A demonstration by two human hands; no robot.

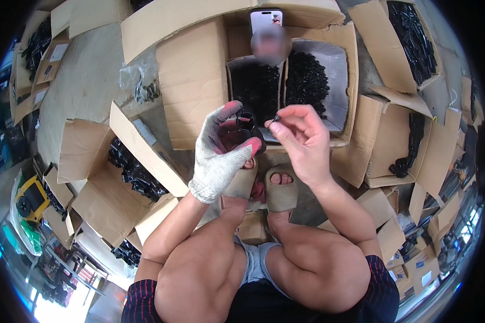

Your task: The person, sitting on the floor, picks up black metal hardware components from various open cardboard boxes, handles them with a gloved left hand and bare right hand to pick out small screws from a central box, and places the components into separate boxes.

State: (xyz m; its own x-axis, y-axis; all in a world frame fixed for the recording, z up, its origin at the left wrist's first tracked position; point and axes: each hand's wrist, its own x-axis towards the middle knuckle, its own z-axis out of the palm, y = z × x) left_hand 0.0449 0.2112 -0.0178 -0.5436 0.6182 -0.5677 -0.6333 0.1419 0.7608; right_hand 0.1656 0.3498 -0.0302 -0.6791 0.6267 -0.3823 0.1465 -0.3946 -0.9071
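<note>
While the gloved left hand (216, 153) grips a black rounded part (253, 130) in curled fingers, I'd brace it so it can't roll. Bare right hand (310, 142) pinches a small black piece (275, 119) between thumb and index finger, just beside the part; can't tell if they touch. Both show over the near side of the cardboard box (191, 81) with gray trays (337, 60). Suggest: light pinch, tips clear of the part, line up by eye, no forcing.
</note>
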